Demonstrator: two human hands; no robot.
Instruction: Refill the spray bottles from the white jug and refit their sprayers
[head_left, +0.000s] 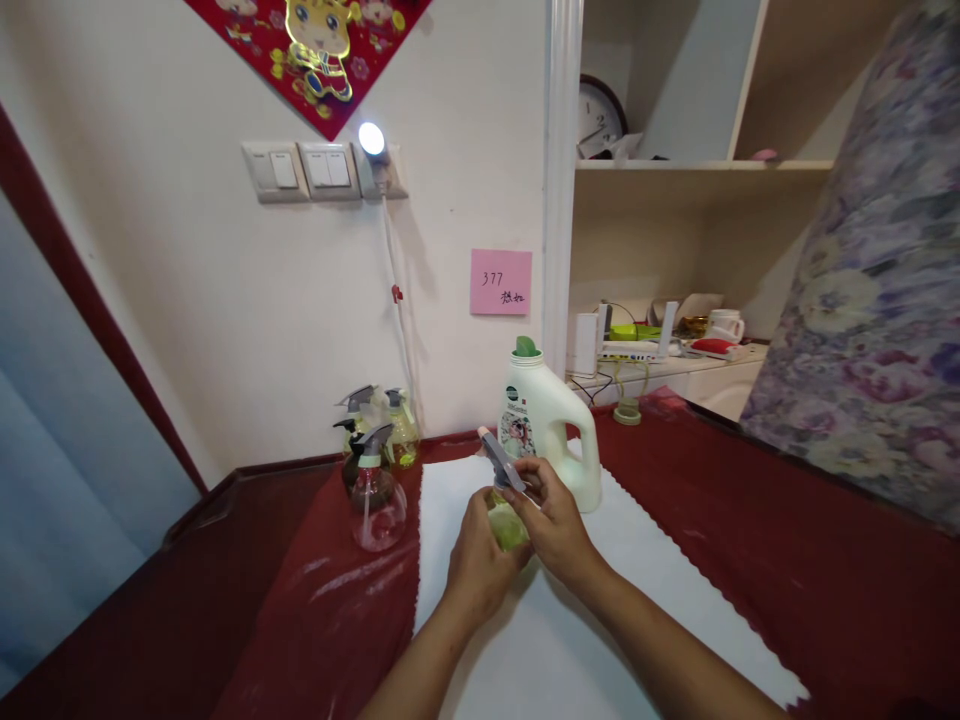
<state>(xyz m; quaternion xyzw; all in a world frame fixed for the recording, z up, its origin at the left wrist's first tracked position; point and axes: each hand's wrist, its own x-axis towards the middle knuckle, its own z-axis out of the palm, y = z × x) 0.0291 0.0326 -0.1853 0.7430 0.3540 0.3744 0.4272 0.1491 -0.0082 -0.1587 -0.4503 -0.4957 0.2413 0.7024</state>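
A spray bottle with a greenish, see-through body [508,527] is between my hands, above the white cloth [600,640]. My left hand [484,565] wraps around its body from the left. At the top, the fingers of my right hand [553,515] close on the grey spray head [501,460], which leans up to the left. Part of the neck is hidden by my fingers. Just behind stands a large pale green jug [551,395] with a handle, its mouth uncapped and something green showing in it.
Several spray bottles cluster at the left on the red table cover [315,600], a clear one [379,510] in front. A white router [634,348] and a mug [726,326] sit in the shelf unit at the right. A floral curtain [862,300] hangs beside it.
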